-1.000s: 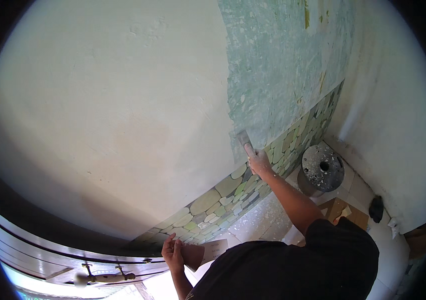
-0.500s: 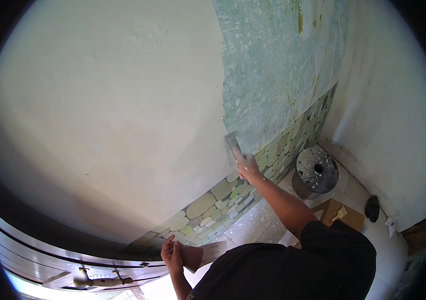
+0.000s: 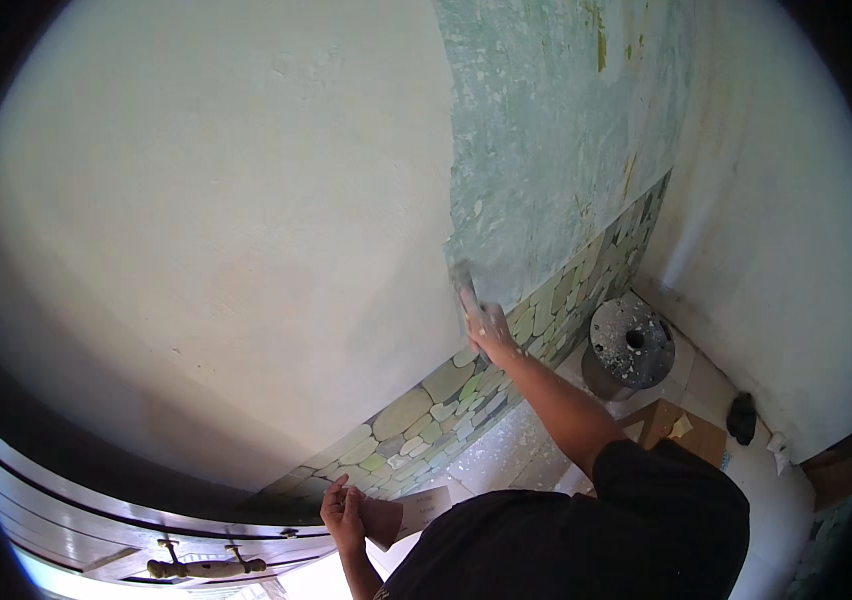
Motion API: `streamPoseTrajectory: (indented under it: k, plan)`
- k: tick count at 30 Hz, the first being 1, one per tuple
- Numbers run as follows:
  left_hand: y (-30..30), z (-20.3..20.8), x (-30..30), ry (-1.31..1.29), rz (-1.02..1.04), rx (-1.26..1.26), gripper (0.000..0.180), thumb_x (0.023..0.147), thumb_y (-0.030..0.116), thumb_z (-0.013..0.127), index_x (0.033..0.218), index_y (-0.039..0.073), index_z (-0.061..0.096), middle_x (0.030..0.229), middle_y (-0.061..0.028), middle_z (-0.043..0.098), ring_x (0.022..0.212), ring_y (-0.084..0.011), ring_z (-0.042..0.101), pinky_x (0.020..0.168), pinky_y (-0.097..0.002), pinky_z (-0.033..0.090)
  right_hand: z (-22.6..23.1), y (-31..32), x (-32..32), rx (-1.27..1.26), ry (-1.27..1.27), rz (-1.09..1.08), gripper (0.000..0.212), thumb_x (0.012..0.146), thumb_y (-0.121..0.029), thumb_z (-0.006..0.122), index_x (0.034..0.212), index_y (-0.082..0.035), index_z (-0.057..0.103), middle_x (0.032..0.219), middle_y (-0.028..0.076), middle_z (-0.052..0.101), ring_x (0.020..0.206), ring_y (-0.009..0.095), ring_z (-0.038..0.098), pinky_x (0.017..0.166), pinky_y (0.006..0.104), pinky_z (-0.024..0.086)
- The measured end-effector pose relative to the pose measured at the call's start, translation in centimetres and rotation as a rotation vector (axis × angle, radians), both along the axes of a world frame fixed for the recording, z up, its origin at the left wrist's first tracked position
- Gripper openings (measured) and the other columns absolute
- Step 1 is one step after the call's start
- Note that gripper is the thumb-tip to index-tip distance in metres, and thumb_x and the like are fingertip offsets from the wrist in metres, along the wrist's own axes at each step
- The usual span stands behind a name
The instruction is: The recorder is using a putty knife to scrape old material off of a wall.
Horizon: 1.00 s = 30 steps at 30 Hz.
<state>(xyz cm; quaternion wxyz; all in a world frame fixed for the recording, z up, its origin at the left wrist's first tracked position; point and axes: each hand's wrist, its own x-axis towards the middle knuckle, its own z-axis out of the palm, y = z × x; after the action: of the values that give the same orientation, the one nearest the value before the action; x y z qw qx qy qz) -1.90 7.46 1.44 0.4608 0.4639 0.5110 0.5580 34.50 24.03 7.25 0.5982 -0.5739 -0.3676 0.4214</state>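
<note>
My right hand [image 3: 487, 330] is wrapped round a narrow grey sanding block [image 3: 463, 277], blurred by motion. The block lies against the wall where the smooth off-white surface [image 3: 296, 220] meets the patchy pale green one [image 3: 556, 130], a little above the stone strip. Low at the left, my left hand [image 3: 344, 512] grips a curled sheet of sandpaper [image 3: 416, 513], brown on one side and pale on the other. Part of that sheet is hidden by my dark sleeve and body.
A band of green-grey pebble tiles [image 3: 406, 412] runs along the wall's foot. In the corner stands a paint-spattered dark drum [image 3: 634, 345], near a cardboard box [image 3: 686, 437] and a small black object [image 3: 741, 418]. A dark door [image 3: 76, 530] with a long handle [image 3: 208, 568] is at lower left.
The sanding block and my right hand have shifted slightly, staying near the same edge on the wall. My left hand keeps its hold on the sandpaper.
</note>
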Motion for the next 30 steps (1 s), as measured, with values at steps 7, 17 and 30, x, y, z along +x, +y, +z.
streamPoseTrajectory:
  k: [7,17,30]
  plan:
    - [0.9,0.3,-0.3,0.004,-0.020,0.028,0.028,0.088,0.001,0.057,0.116,-0.004,0.056,0.072,-0.0016,0.059,0.068,-0.0069,0.054,0.067,-0.0199,0.043,-0.2,-0.1,-0.1,0.053,0.066,-0.010,0.056,0.088,-0.054,0.053,0.057,-0.008,0.045,0.047,-0.001,0.039,0.034,0.011,0.040,0.032,0.0287,0.032]
    - [1.6,0.3,-0.2,0.031,-0.066,0.037,0.028,0.087,0.001,0.057,0.115,-0.003,0.057,0.072,-0.0017,0.059,0.068,-0.0072,0.053,0.066,-0.0199,0.043,3.7,1.6,-0.3,0.125,0.110,-0.037,0.056,0.085,-0.058,0.055,0.059,-0.010,0.043,0.047,-0.001,0.040,0.034,0.011,0.040,0.032,0.0271,0.032]
    - [2.3,-0.7,-1.0,0.040,-0.092,0.049,0.030,0.087,0.002,0.058,0.116,-0.003,0.056,0.073,-0.0021,0.060,0.069,-0.0074,0.055,0.067,-0.0208,0.044,0.2,1.2,0.9,0.021,0.072,0.012,0.056,0.086,-0.058,0.055,0.058,-0.011,0.043,0.046,-0.001,0.040,0.034,0.011,0.041,0.031,0.0274,0.034]
